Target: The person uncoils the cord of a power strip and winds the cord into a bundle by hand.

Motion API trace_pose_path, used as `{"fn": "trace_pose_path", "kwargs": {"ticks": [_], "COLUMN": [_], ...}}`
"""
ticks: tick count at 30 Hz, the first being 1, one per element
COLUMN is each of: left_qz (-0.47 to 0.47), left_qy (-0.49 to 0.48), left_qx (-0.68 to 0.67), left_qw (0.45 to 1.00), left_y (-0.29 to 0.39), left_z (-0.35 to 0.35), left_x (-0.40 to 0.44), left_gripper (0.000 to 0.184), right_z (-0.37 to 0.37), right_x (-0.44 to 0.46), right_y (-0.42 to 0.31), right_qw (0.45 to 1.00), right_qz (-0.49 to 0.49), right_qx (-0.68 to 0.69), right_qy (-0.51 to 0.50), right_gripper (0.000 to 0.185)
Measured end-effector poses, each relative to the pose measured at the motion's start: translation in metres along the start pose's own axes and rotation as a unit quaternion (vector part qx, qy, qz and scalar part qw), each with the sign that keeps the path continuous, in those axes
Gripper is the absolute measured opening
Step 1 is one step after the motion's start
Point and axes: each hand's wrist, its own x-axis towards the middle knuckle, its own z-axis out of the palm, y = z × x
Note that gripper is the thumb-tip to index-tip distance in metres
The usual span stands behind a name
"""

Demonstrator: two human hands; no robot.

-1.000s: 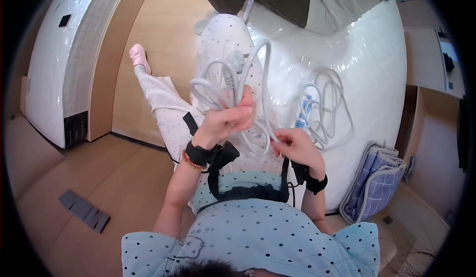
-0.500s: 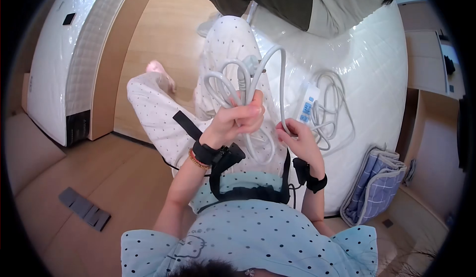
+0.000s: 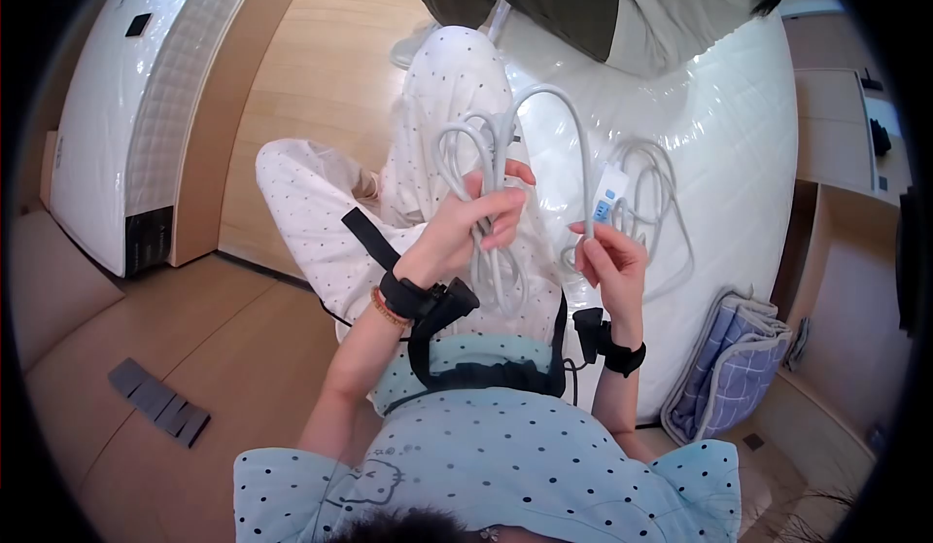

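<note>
The left hand (image 3: 473, 220) was closed around a gathered bundle of light grey cable (image 3: 501, 140). The bundle was located in front of the torso, above the thigh of the dotted trousers (image 3: 452, 67). Loops of the cable projected beyond the left hand on the far side, and further loops hung on the near side, toward the waist.

From the bundle, 1 strand rose in an arc, crossed to the right and ran down to the right hand (image 3: 614, 259). The right hand gripped this strand between the thumb and fingertips. The 2 hands were apart, with the strand bridging them.

A white power strip (image 3: 611, 185) with blue sockets lay on the plastic-covered mattress (image 3: 743, 144), just beyond the right hand. A loosely coiled cord (image 3: 671, 183) lay beside the strip, on its right. A folded blue checked blanket (image 3: 731, 368) was positioned at the near right edge of the mattress.

Each wrist carried 1 black strap; the left wrist also carried a beaded bracelet (image 3: 389, 312). Another person, in dark trousers (image 3: 530, 3), was partly visible at the top. A grey flat piece (image 3: 158, 403) lay on the floor at the lower left.
</note>
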Motion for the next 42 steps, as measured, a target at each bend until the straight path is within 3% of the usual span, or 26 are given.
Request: {"fn": "trace_pose_path", "kwargs": {"ticks": [6,11,14,16,19,22,25,28,32,35,38,41,42], "left_qz": [0.02,0.026,0.036,0.019,-0.017,-0.046,-0.046,0.001,0.07,0.097,0.1,0.052,0.06], "left_qy": [-0.046,-0.053,0.082,0.026,-0.05,-0.088,-0.051,-0.006,-0.003,0.0,-0.077,-0.118,-0.083], "left_qx": [0.058,0.162,0.105,0.067,0.028,0.016,0.055,0.078,0.085,0.116,-0.051,-0.109,-0.067], "left_qw": [0.997,0.985,0.99,0.997,0.998,0.995,0.996,0.997,0.994,0.989,0.991,0.986,0.992], "left_y": [-0.006,-0.013,-0.02,-0.015,-0.012,-0.014,-0.019,-0.019,-0.014,-0.015,-0.042,-0.04,-0.034], "left_z": [0.001,0.001,0.002,0.0,0.003,-0.002,-0.007,-0.005,0.005,0.017,-0.019,-0.022,-0.013], "left_x": [0.007,0.016,0.017,0.017,0.012,0.013,0.013,0.014,0.016,0.02,0.029,0.026,0.024], "left_gripper": [0.033,0.045,0.049,0.048,0.048,0.047,0.042,0.039,0.035,0.03,0.028,0.027,0.025], "right_z": [0.003,-0.002,-0.002,0.002,0.004,-0.002,-0.002,-0.01,0.004,0.032,0.054,0.055,0.054], "right_x": [-0.006,-0.006,-0.007,-0.007,-0.004,-0.001,-0.004,0.003,0.009,0.008,0.01,0.011,0.01], "right_y": [-0.002,-0.005,-0.01,-0.01,0.002,-0.012,-0.01,0.007,-0.001,-0.003,0.001,0.022,0.023], "right_qw": [0.993,0.981,0.978,0.973,0.981,0.96,0.968,0.961,0.958,0.966,0.95,0.951,0.958], "right_qz": [0.043,0.01,-0.013,-0.007,0.075,0.046,0.125,-0.056,-0.14,-0.106,-0.065,-0.035,-0.031], "right_qx": [-0.068,-0.122,-0.119,-0.129,-0.111,-0.168,-0.121,-0.226,-0.241,-0.228,-0.305,-0.307,-0.286], "right_qy": [-0.085,-0.151,-0.17,-0.189,-0.142,-0.221,-0.178,-0.148,-0.065,-0.053,0.002,0.019,0.017], "right_gripper": [0.019,0.018,0.017,0.016,0.016,0.015,0.015,0.032,0.05,0.054,0.049,0.041,0.038]}}
